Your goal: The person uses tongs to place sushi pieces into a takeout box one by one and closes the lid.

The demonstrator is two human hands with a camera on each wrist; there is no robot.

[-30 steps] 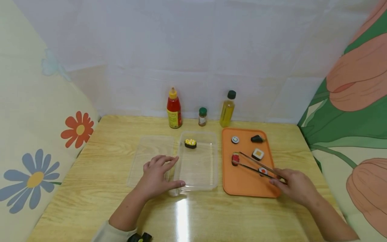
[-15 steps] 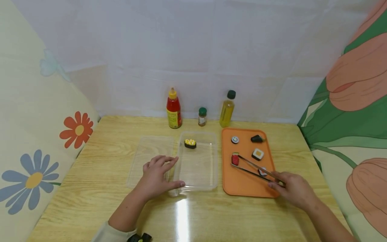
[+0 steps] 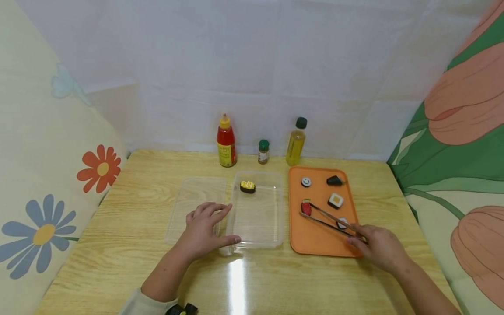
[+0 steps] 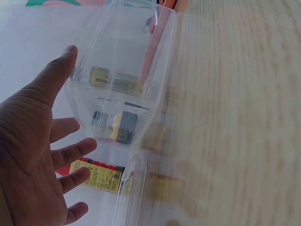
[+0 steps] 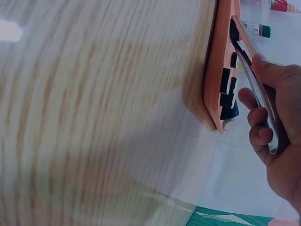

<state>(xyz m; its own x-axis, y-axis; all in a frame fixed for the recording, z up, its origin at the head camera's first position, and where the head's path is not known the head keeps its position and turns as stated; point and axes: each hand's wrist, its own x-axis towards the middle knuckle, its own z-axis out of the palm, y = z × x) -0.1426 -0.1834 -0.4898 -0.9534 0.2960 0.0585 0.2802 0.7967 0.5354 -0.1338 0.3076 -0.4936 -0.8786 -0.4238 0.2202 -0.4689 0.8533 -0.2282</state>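
Observation:
In the head view my right hand (image 3: 379,247) grips metal tongs (image 3: 324,224) over the orange tray (image 3: 315,240). Their tips straddle a sushi piece with a red top (image 3: 306,208). From the right wrist, the tongs (image 5: 256,89) show serrated tips on either side of a dark piece, fingers wrapped around the handle. My left hand (image 3: 206,229) has its fingers spread at the left edge of a clear plastic box (image 3: 280,210), thumb over its near corner. Inside that box, at the back left, sits a black-wrapped sushi piece with a yellow top (image 3: 247,187).
Several other sushi pieces lie on the tray, including a square roll (image 3: 335,201), a small round roll (image 3: 306,181) and a dark cone (image 3: 334,180). A clear lid (image 3: 197,192) lies left of the box. Behind stand a red sauce bottle (image 3: 226,144), a spice jar (image 3: 264,152) and an oil bottle (image 3: 296,144).
The right hand and tongs have shifted slightly left, the tips coming a little nearer the front around the red-topped sushi. The left hand stays in place.

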